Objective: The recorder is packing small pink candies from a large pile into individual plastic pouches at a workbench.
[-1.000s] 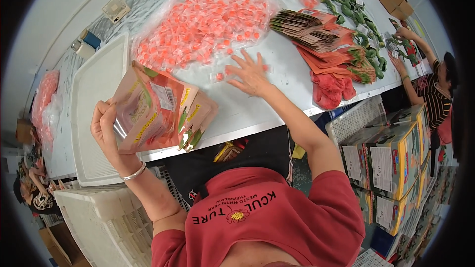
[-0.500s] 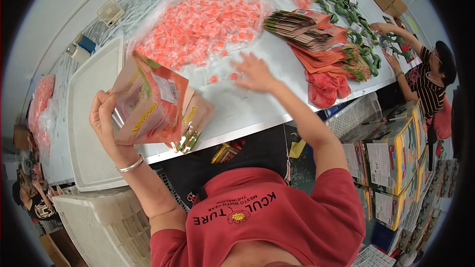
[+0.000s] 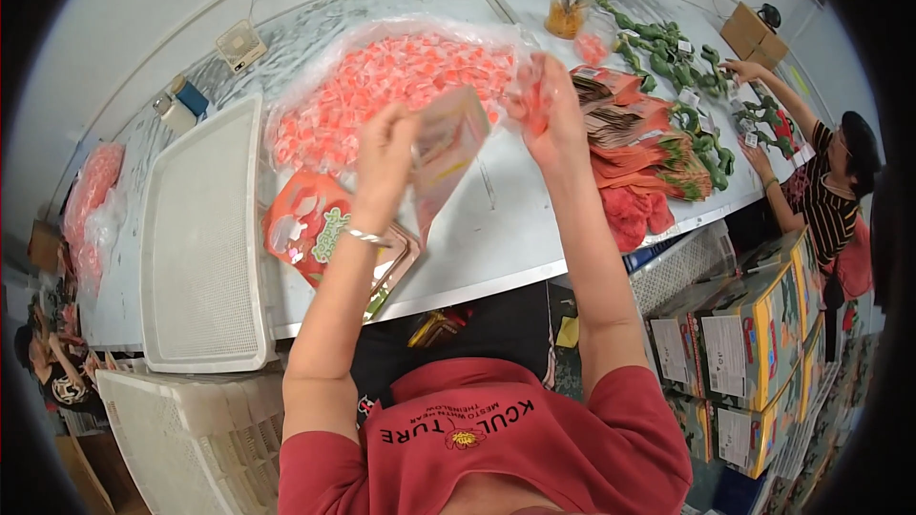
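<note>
My left hand (image 3: 385, 154) is closed on the edge of an orange-and-clear plastic pouch (image 3: 448, 148), tilted and blurred by motion. My right hand (image 3: 558, 114) is raised beside it, fingers closed around several small clear packets (image 3: 530, 97) with pink-orange pieces in them. Behind both hands, a large heap of the same packets (image 3: 382, 86) lies on an open clear plastic bag. Near the table's front edge, left of my left forearm, an orange printed pouch (image 3: 307, 221) lies flat, beside a small stack of pouches (image 3: 396, 272) partly hidden by my wrist.
A white mesh tray (image 3: 205, 238) stands left, above stacked crates (image 3: 191, 429). Fanned orange pouches (image 3: 634, 124), a red cloth (image 3: 637, 217) and green packaged strips (image 3: 663, 52) lie right. Cartons (image 3: 739, 353) stand below. A co-worker (image 3: 825, 167) reaches over the table's far right.
My right hand, spread over two loose packets before, is now closed around packets and raised. My left hand has moved right with a pouch. The flat orange pouch now shows on the table.
</note>
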### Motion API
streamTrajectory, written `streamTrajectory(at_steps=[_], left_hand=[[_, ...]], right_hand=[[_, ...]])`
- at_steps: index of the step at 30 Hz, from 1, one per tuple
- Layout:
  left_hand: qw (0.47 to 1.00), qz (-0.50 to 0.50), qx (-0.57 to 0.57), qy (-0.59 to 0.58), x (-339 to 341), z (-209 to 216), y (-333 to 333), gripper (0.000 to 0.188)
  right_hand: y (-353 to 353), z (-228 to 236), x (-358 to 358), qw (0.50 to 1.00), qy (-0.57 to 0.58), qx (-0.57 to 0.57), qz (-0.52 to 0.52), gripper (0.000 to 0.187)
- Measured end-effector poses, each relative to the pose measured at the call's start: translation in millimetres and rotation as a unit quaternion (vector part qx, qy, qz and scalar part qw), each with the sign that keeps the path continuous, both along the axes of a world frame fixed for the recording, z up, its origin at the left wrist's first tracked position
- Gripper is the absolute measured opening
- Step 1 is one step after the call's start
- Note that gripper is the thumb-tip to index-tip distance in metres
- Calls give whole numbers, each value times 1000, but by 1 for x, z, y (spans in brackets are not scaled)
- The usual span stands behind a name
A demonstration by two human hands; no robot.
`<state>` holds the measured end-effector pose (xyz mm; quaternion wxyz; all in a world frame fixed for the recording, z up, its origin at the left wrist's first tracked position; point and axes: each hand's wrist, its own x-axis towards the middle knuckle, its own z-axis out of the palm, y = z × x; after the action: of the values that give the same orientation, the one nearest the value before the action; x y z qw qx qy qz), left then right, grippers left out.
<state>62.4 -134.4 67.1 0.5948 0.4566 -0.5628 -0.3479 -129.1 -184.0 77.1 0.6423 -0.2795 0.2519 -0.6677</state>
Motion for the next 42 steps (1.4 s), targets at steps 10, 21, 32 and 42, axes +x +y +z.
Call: streamTrajectory(at_steps=[10, 21, 32, 42], left_hand=[[997, 45, 57, 27, -57, -49, -37, 22], [973, -118, 144, 133, -46, -53, -12, 19], [961, -256, 100, 28, 12, 7, 25, 45], [994, -100, 43, -14, 33, 4, 63, 43]], right_hand=[[3, -15, 10, 551, 713, -404, -157, 23], [26, 4, -16, 459, 801, -358, 140, 32], [72, 75, -24, 565, 673, -467, 100, 30], [60, 41, 23, 647, 610, -389, 242, 8]])
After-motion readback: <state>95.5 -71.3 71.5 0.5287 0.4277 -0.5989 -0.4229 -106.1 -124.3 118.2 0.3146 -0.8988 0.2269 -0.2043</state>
